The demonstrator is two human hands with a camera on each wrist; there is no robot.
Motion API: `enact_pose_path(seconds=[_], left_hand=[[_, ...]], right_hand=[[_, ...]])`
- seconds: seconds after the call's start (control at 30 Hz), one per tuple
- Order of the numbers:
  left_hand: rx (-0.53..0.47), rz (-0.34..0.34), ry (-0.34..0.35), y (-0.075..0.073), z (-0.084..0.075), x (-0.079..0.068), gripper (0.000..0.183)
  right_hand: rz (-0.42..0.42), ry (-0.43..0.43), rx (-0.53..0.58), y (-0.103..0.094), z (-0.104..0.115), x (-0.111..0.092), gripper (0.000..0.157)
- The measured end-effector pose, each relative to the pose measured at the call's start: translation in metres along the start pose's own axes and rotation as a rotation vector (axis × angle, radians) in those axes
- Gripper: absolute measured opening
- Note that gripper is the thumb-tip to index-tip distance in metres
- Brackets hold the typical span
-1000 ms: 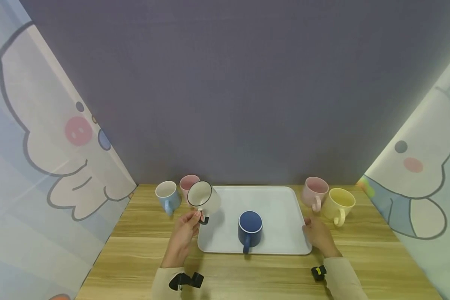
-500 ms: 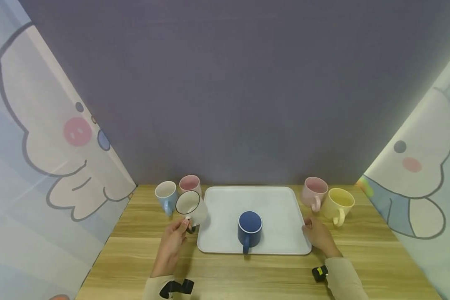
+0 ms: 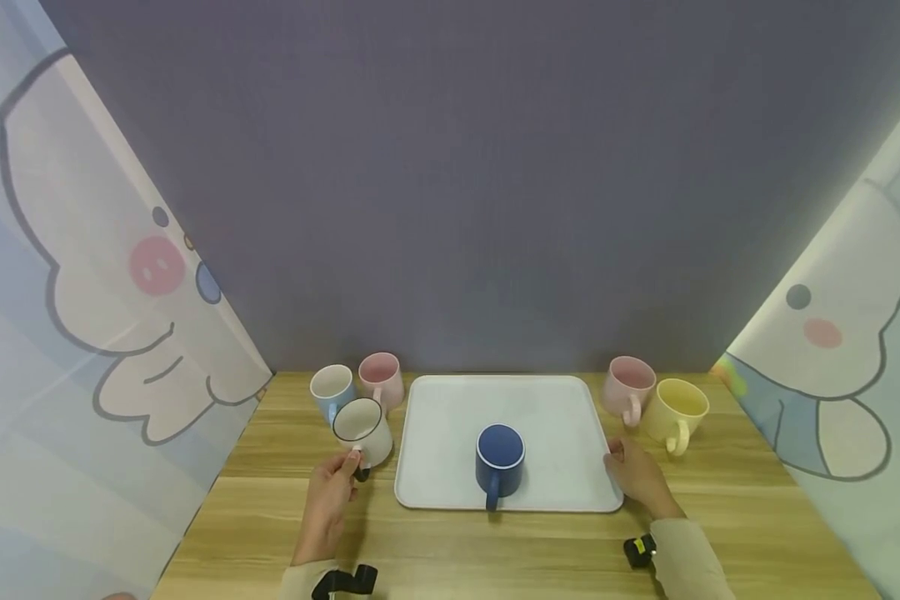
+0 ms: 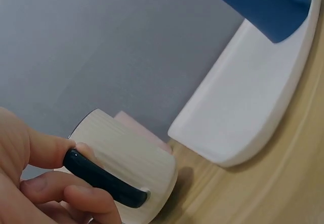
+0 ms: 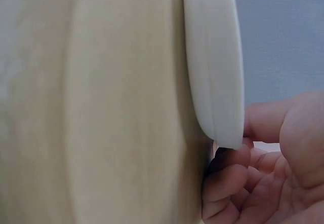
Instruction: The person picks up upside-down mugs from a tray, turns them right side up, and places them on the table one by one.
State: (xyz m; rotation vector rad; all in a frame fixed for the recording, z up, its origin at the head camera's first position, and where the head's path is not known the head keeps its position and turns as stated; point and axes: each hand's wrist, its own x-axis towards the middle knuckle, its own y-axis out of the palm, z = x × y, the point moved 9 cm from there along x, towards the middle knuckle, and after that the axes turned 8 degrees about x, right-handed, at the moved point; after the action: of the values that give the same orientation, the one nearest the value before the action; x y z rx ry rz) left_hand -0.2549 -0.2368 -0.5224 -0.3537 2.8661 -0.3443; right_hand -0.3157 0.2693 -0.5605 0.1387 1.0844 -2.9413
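Observation:
My left hand (image 3: 327, 498) pinches the dark handle (image 4: 104, 181) of a white mug (image 3: 371, 438) with a black rim. The mug is at the table, left of the white tray (image 3: 442, 417), its mouth facing up. On the tray a dark blue mug (image 3: 500, 473) sits upside down, its handle toward me. My right hand (image 3: 637, 475) grips the tray's right edge; in the right wrist view the thumb lies on one side of the rim and curled fingers (image 5: 225, 183) on the other.
Behind the white mug stand a light blue mug (image 3: 333, 388) and a pink mug (image 3: 382, 383). Another pink mug (image 3: 627, 387) and a yellow mug (image 3: 675, 412) stand right of the tray. A grey backdrop (image 3: 450, 208) rises behind the wooden table (image 3: 480, 550).
My left hand has carried the white mug from over the tray's left edge leftward and down to the table beside it. The right hand and the tray stay in place.

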Motion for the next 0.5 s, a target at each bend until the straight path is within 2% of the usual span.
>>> enact_pose_path(seconds=[0.33,0.5], left_hand=[[0.013,-0.079,-0.025,-0.002,0.012,0.01,0.034],[0.01,-0.115,-0.017,-0.002,0.013,0.011,0.035]], right_hand=[[0.0,0.002,0.015,0.001,0.0,-0.002,0.038],[-0.006,0.003,0.011,0.0,0.001,-0.003,0.037]])
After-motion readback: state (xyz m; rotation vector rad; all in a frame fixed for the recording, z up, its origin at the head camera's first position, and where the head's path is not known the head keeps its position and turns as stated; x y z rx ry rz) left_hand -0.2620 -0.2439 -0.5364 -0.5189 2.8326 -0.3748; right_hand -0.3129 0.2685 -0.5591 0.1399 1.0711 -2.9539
